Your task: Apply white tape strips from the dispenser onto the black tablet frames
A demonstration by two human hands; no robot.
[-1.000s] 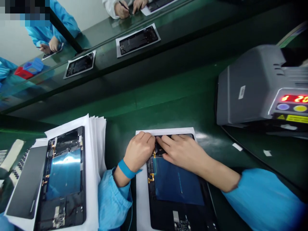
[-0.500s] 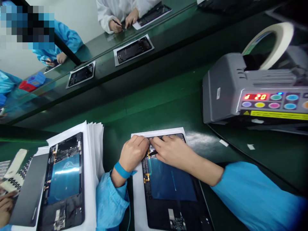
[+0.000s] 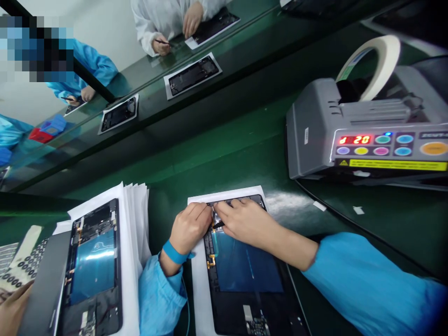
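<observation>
- We have the tablet (image 3: 248, 268) on paper (image 3: 199, 294), near centre.
- Our left hand (image 3: 191, 226) and right hand (image 3: 247, 223) touch its far end, fingers bent; we cannot tell whether they grasp anything.
- We see a tape machine (image 3: 311, 128) far right.

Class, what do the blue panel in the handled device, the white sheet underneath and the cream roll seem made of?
Blue panel: probably plastic film, slightly glossy; smooth, with a bright streak.
White sheet: likely paper, matte; thin, straight edges.
Cream roll: perhaps paper tape, matte; opaque ring.
</observation>
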